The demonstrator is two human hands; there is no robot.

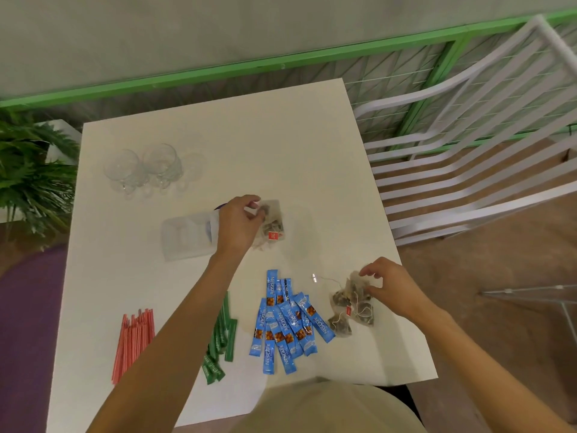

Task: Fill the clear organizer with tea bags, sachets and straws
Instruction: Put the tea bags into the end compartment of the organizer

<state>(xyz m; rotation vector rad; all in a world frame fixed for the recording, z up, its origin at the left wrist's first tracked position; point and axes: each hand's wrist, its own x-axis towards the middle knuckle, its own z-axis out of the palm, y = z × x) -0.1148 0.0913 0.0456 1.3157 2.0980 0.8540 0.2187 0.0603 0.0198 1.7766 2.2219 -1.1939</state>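
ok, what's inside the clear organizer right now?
Tea bags lie in the right end of the clear organizer. The left hand covers its middle, so that part cannot be seen.

You work under soft, even light that seems to come from overhead. The white table (pixel 218 135) reads bright but keeps its tone, with no blown-out patches. Shadows are faint: only pale smudges beside the blue sachets (pixel 287 323) and under your arms. The glasses (pixel 143 170) carry small highlights and almost melt into the tabletop, and the clear organizer (pixel 187 235) is just as hard to outline. A tiny glint sits near the tea bags (pixel 352 304). Your wide lens bows the green rail (pixel 218 70) and the table edges. Detail is slightly soft throughout and smeared toward the corners, yet the sachet print stays legible.
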